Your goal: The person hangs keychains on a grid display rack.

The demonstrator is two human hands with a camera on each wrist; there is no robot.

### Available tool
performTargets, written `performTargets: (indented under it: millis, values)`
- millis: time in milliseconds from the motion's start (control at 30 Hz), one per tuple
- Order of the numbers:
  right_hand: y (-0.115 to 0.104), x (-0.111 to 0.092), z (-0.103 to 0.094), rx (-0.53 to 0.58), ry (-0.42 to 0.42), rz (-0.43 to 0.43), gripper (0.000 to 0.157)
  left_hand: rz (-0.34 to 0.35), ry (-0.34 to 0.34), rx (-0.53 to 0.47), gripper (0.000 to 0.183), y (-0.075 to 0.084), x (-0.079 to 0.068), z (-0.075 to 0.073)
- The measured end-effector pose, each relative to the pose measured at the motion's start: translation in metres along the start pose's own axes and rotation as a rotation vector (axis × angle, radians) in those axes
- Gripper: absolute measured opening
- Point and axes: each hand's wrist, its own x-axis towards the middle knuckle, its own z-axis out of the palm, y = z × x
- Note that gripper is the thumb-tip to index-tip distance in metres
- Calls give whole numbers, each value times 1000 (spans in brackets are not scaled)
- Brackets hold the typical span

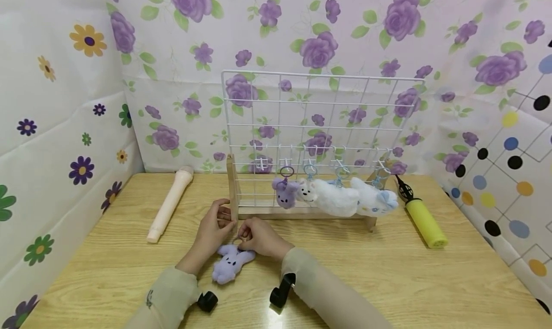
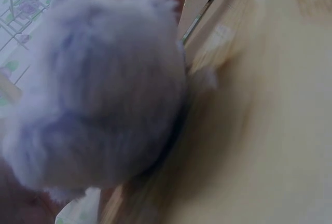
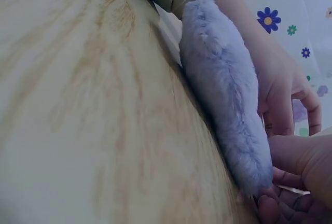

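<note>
A light purple plush keychain (image 1: pixel 228 264) with a small face lies on the table in front of the rack, its ears toward the rack. At its ring my right hand (image 1: pixel 260 238) pinches with thumb and fingers. My left hand (image 1: pixel 214 226) rests beside the rack's left wooden post, fingers loosely bent, holding nothing that I can see. The plush (image 2: pixel 104 89) fills much of the left wrist view, blurred. In the right wrist view its furry side (image 3: pixel 223 84) shows, with the right hand (image 3: pixel 306 169) at its end and the left hand (image 3: pixel 282 89) behind.
A white wire rack (image 1: pixel 280 126) on wooden feet stands at the back. From its hooks hang a purple plush (image 1: pixel 285 193) and several white plush keychains (image 1: pixel 338 198). A pale pink tube (image 1: pixel 170 204) lies left, and a yellow pump (image 1: pixel 424 222) lies right.
</note>
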Motion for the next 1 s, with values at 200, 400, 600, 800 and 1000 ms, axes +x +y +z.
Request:
performTargets:
  millis: [200, 400, 600, 800, 1000]
  values:
    - [2, -2, -1, 76, -9, -7, 17, 3, 2, -7, 57, 0, 1, 0]
    - [5, -2, -1, 141, -11, 15, 14, 10, 10, -13, 58, -2, 1, 0]
    - [7, -5, -3, 158, -6, 7, 12, 12, 12, -13, 59, -2, 0, 1]
    - [2, -11, -9, 180, -14, -25, 9, 25, 22, -16, 59, -2, 0, 1]
    - [-8, -21, -21, 211, -19, -25, 7, 22, 17, -20, 58, 0, 0, 0]
